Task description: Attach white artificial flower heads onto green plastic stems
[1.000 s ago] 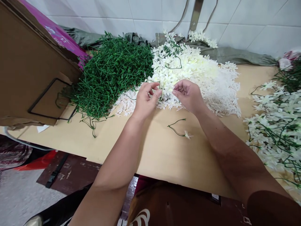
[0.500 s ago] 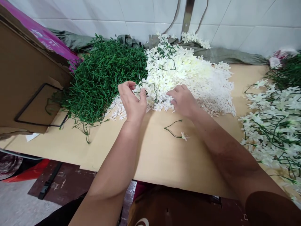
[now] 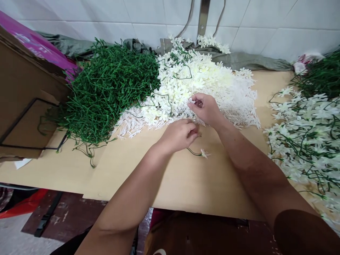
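Note:
My right hand (image 3: pixel 205 108) is closed in a pinch on a small white artificial flower (image 3: pixel 191 101), just over the front of a heap of loose white flower heads (image 3: pixel 183 85). Below it and to the left, my left hand (image 3: pixel 180 135) has its fingers pinched at the upper end of a forked green plastic stem (image 3: pixel 194 152). Much of that stem is hidden behind the fingers. At its lower tip sits a white flower (image 3: pixel 204 153), close above the cardboard-covered tabletop (image 3: pixel 170 177).
A big pile of green stems (image 3: pixel 114 85) stands left of the white heap, beside a cardboard box (image 3: pixel 26 88). On the right lies a spread of white flowers on green stems (image 3: pixel 305 131). Behind are a grey-green cloth (image 3: pixel 255 62) and a tiled wall (image 3: pixel 148 16).
My left hand has come right and down from the white heap and closed on the forked stem. My right hand now holds a white flower. The view has shifted slightly right.

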`<state>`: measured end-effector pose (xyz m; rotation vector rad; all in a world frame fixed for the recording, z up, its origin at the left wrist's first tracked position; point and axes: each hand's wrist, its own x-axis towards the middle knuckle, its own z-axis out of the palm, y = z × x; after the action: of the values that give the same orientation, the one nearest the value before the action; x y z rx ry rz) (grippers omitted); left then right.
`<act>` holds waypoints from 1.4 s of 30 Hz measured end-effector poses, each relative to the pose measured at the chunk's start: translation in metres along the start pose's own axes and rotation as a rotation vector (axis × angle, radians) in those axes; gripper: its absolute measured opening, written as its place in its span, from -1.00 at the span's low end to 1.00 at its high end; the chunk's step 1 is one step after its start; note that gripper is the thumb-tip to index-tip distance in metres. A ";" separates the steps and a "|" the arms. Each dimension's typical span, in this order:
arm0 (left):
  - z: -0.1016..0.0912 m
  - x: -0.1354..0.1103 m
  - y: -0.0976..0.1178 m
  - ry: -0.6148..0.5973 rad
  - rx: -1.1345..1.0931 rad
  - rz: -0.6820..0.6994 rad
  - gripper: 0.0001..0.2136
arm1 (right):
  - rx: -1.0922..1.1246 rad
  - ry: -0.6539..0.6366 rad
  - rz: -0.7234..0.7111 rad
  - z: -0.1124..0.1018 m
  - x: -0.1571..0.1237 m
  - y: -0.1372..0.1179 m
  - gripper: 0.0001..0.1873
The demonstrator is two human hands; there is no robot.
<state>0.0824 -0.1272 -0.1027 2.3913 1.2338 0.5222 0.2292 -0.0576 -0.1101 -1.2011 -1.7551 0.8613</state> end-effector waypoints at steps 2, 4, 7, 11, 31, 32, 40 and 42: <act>0.001 0.001 -0.004 0.066 -0.074 -0.041 -0.86 | 0.279 -0.071 0.078 -0.003 0.000 -0.004 -0.73; 0.002 0.003 -0.011 0.223 -0.214 -0.101 -0.87 | 0.492 -0.140 0.135 -0.006 0.000 -0.007 -0.60; 0.001 0.007 -0.023 0.496 -0.486 -0.196 -0.90 | 0.644 -0.214 0.195 -0.007 -0.002 -0.010 -0.51; -0.001 0.012 -0.031 0.639 -0.735 -0.255 -0.91 | 0.690 -0.249 0.233 -0.002 -0.004 -0.013 -0.51; -0.006 0.008 -0.044 0.556 -0.628 -0.133 -0.86 | 0.688 -0.318 0.237 0.007 -0.012 -0.024 -0.50; -0.007 0.008 -0.045 0.549 -0.589 -0.127 -0.86 | 0.686 -0.308 0.237 0.008 -0.012 -0.022 -0.50; -0.009 0.006 -0.047 0.496 -0.584 -0.083 -0.88 | 0.722 -0.355 0.201 0.006 -0.009 -0.014 -0.49; -0.009 0.006 -0.049 0.488 -0.588 -0.085 -0.87 | 0.707 -0.365 0.175 0.005 -0.009 -0.014 -0.50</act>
<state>0.0481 -0.0946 -0.1192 1.7580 1.1447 1.2933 0.2212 -0.0712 -0.1022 -0.7513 -1.4112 1.7131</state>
